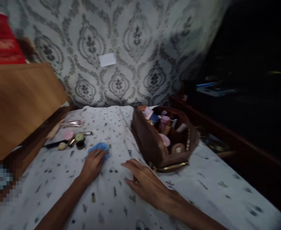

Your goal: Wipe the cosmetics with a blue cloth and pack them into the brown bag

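My left hand (94, 163) is on a crumpled blue cloth (102, 147), its fingers closed over it against the white printed sheet (116, 198). Just above the sheet is my right hand (144, 179), open and holding nothing, with thumb and fingers apart. Close beyond it stands an open brown makeup bag (147, 140) full of cosmetics, its gold zip along the rim. Left of the cloth lies a cluster of cosmetics: a pink round item (69, 135), a green-topped jar (79, 137), a dark brush-like item (56, 144) and a shiny pink tube (73, 123).
A wooden panel (23, 99) rises along the left side, with a red item (1, 38) above it. Patterned wallpaper (135, 41) with a small white card (107, 59) covers the far wall. A dark wooden edge (217, 140) runs along the right.
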